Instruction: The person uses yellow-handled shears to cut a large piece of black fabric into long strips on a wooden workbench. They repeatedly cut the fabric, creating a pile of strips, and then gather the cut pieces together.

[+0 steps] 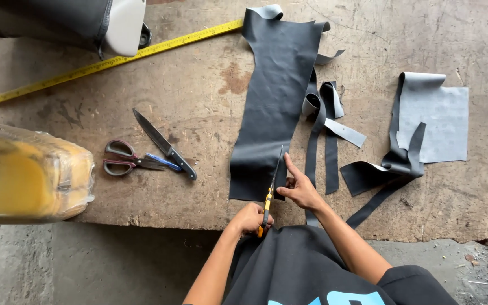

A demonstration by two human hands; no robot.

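We see only the lower part of the body from the head view: two forearms, two hands, and the chest of a shirt. The shirt [306,265] is black, short-sleeved, loose cut; the right sleeve hem [408,277] ends above the elbow, and the left sleeve is out of frame. We see a light blue print [326,298] at the bottom edge of the frame, cut off, so we can't tell its shape. Both forearms are bare. The left hand [249,219] and right hand [300,189] are bare: no gloves. We can't make out any watch, rings or wristbands. The fabric looks plain, with soft folds across the chest.
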